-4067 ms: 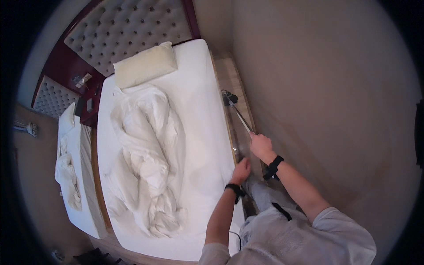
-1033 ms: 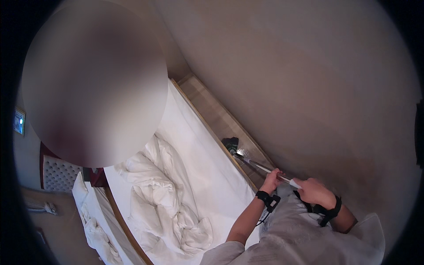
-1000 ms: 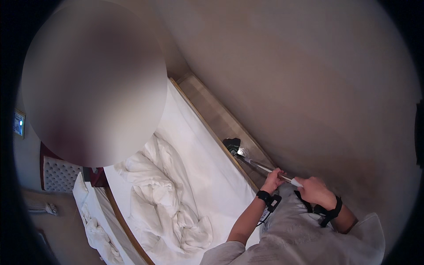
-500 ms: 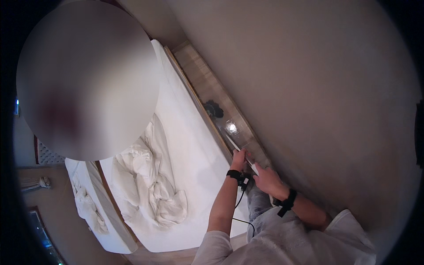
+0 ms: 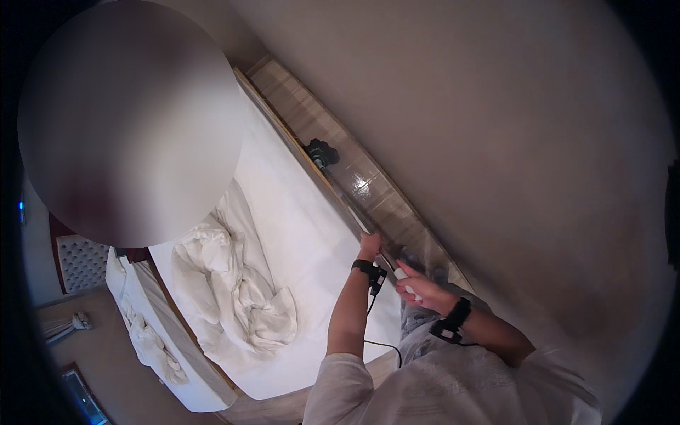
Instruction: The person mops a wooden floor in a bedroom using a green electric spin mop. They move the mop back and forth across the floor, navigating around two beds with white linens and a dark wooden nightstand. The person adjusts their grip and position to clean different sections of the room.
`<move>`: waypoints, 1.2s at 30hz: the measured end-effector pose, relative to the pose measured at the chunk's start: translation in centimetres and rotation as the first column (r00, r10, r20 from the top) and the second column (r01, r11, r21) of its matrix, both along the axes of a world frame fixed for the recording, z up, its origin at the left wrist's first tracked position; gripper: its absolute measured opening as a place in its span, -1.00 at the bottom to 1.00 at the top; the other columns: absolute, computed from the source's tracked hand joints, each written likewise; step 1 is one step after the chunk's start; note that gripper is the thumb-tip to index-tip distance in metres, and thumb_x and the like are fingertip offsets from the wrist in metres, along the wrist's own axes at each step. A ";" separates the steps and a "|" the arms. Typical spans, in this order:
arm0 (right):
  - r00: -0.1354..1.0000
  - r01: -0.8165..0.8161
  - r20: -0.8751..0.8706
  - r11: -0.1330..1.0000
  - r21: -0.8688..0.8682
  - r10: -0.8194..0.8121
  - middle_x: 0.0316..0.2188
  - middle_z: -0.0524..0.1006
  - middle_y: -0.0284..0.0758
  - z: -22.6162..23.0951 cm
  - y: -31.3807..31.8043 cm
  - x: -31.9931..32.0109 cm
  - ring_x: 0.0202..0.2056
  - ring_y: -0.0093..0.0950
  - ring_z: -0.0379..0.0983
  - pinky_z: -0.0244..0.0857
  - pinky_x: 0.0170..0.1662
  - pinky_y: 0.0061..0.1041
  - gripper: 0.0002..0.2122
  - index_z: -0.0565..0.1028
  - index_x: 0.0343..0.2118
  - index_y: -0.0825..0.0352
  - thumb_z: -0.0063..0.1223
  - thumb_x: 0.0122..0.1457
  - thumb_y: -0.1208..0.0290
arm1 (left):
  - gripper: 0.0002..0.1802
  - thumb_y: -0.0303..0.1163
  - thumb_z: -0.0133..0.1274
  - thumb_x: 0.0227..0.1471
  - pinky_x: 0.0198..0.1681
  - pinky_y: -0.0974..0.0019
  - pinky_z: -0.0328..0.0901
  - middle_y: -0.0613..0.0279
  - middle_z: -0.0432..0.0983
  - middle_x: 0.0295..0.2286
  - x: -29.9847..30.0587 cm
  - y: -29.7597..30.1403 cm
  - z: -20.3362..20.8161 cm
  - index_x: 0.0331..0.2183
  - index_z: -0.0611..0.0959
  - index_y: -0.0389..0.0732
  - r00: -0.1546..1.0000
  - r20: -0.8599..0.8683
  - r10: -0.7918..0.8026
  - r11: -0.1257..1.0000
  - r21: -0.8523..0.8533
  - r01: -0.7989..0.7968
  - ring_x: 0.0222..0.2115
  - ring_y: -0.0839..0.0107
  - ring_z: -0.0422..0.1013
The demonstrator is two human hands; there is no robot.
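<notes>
A long-handled mop (image 5: 360,221) slants along the narrow strip of floor beside the bed. Its dark, fringed mop head (image 5: 322,152) lies on the floor close to the bed's side. My left hand (image 5: 370,246) is wrapped round the pale pole, at the edge of the mattress. Lower down and to the right, my right hand (image 5: 419,289) grips the white end of the handle. Both wrists wear black bands with small devices, and a thin cable hangs from the left one.
To the left is a bed (image 5: 283,212) with a white sheet and a crumpled white duvet (image 5: 234,290). A second bed (image 5: 163,347) stands beyond it. The wall (image 5: 496,156) bounds the wood-look floor strip (image 5: 290,99) on the right. A blurred patch hides the upper left.
My hands are farther apart along the handle, the left one higher up. The view has shifted a little, so the beds and floor strip sit differently in it.
</notes>
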State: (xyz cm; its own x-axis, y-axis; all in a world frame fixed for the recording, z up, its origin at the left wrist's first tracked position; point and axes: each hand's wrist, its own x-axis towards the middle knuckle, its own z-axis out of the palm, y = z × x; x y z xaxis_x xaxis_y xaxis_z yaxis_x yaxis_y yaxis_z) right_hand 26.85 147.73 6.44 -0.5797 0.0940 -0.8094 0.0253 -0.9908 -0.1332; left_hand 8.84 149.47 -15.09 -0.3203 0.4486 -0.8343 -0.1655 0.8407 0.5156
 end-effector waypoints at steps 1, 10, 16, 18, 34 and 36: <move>1.000 0.002 -0.020 1.000 -0.029 -0.003 -0.57 0.26 -0.41 0.6 -0.8 0.7 -0.69 -0.66 0.04 -0.11 -0.70 -0.69 -0.28 -0.16 0.25 -0.07 -0.16 0.05 0.57 | -0.79 -0.35 0.04 -0.18 -0.71 0.36 0.23 0.11 0.47 -0.60 0.2 -1.3 0.5 -0.58 0.50 -0.34 0.998 0.061 -0.001 1.000 -0.017 0.002 -0.66 0.36 0.42; 0.970 0.233 0.003 0.929 -0.288 -0.242 -0.57 0.26 -0.44 5.7 -7.5 15.8 -0.71 -0.73 0.04 -0.11 -0.71 -0.76 -0.54 0.17 0.06 0.00 -0.17 0.11 0.58 | -0.70 -0.25 -0.04 -0.08 -0.61 0.20 0.42 0.01 0.47 -0.52 11.9 -8.9 2.6 -0.46 0.52 -0.34 0.948 0.310 -0.074 0.996 -0.014 0.083 -0.63 0.22 0.45; 0.879 0.442 -0.018 0.830 -0.341 -0.476 -0.48 0.33 -0.39 7.8 -17.4 29.7 -0.67 -0.73 0.11 0.00 -0.66 -0.78 -0.70 0.31 -0.13 0.19 -0.10 0.06 0.62 | -0.71 -0.27 -0.20 0.03 -0.68 0.31 0.29 0.13 0.42 -0.59 26.1 -17.1 0.8 -0.48 0.50 -0.29 0.860 0.370 -0.352 0.933 0.064 0.355 -0.72 0.38 0.33; 0.936 0.342 -0.095 0.940 0.015 -0.339 -0.42 0.37 -0.35 8.6 -22.4 33.5 -0.62 -0.75 0.16 0.08 -0.61 -0.78 -0.69 0.32 -0.13 0.26 -0.11 0.03 0.67 | -0.69 -0.27 -0.23 0.04 -0.71 0.29 0.28 0.14 0.40 -0.62 29.2 -22.6 -5.8 -0.46 0.49 -0.31 0.786 0.181 -0.591 0.796 0.292 0.530 -0.73 0.37 0.33; 0.755 -0.015 0.635 0.964 0.266 -0.163 -0.63 0.43 -0.40 15.1 -48.8 54.7 -0.78 -0.71 0.15 -0.02 -0.77 -0.69 -0.56 0.35 -0.01 0.35 0.00 -0.05 0.63 | -0.82 -0.30 -0.04 -0.06 -0.56 0.21 0.40 0.20 0.46 -0.61 59.4 -44.8 0.1 -0.58 0.47 -0.18 0.613 0.754 -0.238 0.814 -0.189 0.549 -0.64 0.37 0.42; 0.740 -0.157 0.648 0.891 0.425 -0.179 -0.57 0.45 -0.39 11.5 -51.7 54.5 -0.69 -0.67 0.25 0.14 -0.65 -0.66 -0.57 0.36 0.00 0.37 0.03 -0.02 0.61 | -0.87 -0.36 -0.05 -0.03 -0.47 0.19 0.41 0.20 0.47 -0.56 58.2 -45.3 0.9 -0.55 0.46 -0.15 0.631 0.760 -0.157 0.844 -0.229 0.486 -0.56 0.34 0.45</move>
State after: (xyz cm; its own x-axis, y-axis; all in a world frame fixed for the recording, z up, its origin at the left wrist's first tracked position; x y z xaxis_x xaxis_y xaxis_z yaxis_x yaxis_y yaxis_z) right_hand 81.40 96.03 17.93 0.0852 0.5245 -0.8472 0.2616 -0.8322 -0.4889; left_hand 67.09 104.14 -14.21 0.5207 0.0001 -0.8538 -0.0079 1.0000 -0.0047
